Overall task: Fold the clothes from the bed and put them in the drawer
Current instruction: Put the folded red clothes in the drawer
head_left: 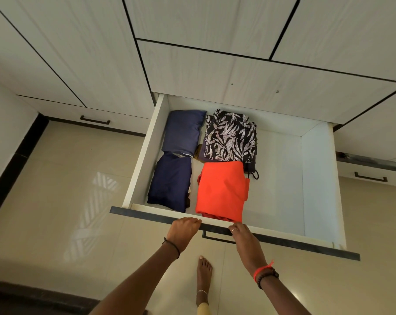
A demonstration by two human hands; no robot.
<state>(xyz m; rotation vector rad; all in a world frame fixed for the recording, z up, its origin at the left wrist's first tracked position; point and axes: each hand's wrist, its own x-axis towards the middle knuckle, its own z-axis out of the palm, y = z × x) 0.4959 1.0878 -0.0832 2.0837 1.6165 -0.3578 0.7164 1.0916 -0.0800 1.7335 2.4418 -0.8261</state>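
Wardrobe drawer (142,155) open, four folded clothes (222,189) stowed toward 9 o'clock; left hand (184,228) and right hand (240,234) grip its 6 o'clock rim, likely near done.

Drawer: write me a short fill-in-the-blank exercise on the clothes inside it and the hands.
1. The leaf-patterned garment lies just behind the ____ one.
2. The blue garment and the navy garment lie along the drawer's ____ wall.
3. The left hand and right hand hold the drawer's ____ edge.
Missing: orange; left; front.
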